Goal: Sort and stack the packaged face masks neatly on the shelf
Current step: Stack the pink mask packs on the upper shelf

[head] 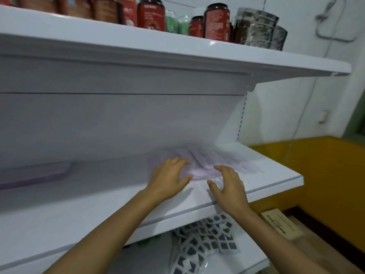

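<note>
A loose pile of pale purple packaged face masks lies on the white middle shelf, toward its right end. My left hand rests on the near left part of the pile, fingers spread and slightly bent over a clear packet. My right hand hovers at the pile's near right edge, fingers straight and thumb out, touching the clear wrapper. A neater flat stack of purple mask packets sits far left on the same shelf. The picture is blurred by motion.
The shelf above carries red-labelled jars and silver pouches. On the shelf below lie several grey-and-white packets. A cardboard box lies on the floor by the yellow wall at right.
</note>
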Demonstrator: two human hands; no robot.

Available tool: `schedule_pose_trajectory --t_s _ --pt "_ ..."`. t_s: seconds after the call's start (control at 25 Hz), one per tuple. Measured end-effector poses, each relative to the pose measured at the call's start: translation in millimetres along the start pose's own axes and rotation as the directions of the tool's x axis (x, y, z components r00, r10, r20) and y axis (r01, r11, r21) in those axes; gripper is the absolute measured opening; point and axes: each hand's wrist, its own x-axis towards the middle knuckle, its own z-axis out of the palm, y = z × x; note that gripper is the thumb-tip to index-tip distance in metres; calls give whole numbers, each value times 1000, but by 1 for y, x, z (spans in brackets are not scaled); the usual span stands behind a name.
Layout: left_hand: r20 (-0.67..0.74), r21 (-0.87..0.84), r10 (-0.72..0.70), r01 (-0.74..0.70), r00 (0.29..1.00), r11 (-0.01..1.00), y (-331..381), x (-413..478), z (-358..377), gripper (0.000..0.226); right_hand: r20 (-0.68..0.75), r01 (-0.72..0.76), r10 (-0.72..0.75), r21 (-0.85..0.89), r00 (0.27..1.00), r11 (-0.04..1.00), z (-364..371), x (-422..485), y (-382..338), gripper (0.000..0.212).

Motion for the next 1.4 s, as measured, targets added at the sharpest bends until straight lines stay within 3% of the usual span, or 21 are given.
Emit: schedule_pose_trajectory --t_s 0.16,0.24,0.4,0.48,0.56,0.64,0.72,0.84,0.96,1.04,1.16,1.24,1.32,1.4 --pt "81 -123 -70 80 994 989 12 84 48 33 -39 -15 12 -75 999 997 -21 29 58 41" --pt "120 -165 -38 58 992 985 29 115 72 28 -72 -110 103 -100 992 989 -39 48 92 37" --pt "131 -105 -54 68 990 992 38 141 104 27 103 -241 256 -139 961 961 -43 79 134 47" --pt "91 -84 -146 153 985 985 28 152 111 28 240 -211 243 -152 940 966 -39 99 152 59" --pt "49 -63 -252 254 967 965 15 155 113 28 357 -102 174 -212 918 972 -36 116 169 51" --pt "9 -38 -345 346 938 938 3 158 111 29 337 36 76 -314 938 949 -35 132 180 28" --pt "-11 -8 -413 413 911 911 -9 160 106 31 204 19 56 -352 977 936 -32 146 182 25" --pt "-4 30 -515 515 857 857 -18 163 100 36 98 -103 113 -100 989 990 -22 166 165 31" --pt "15 74 -612 609 791 790 -16 164 95 35 381 -113 89 42 920 993 -4 174 151 30" --pt "14 100 -632 628 775 772 -13 165 94 33 528 -45 4 64 849 997 8 175 148 42" --pt "35 63 -654 652 756 756 -8 166 91 32 527 20 -73 105 847 994 15 177 150 52" --pt "43 22 -678 678 734 735 -7 170 93 32 570 70 -128 122 812 990 6 177 155 85" --pt "47 -73 -695 696 718 714 -4 176 96 30 631 229 -221 70 744 971 -3 172 156 119" --pt "60 -132 -686 687 725 715 2 183 98 31 634 407 -325 17 702 913 -6 164 152 119"
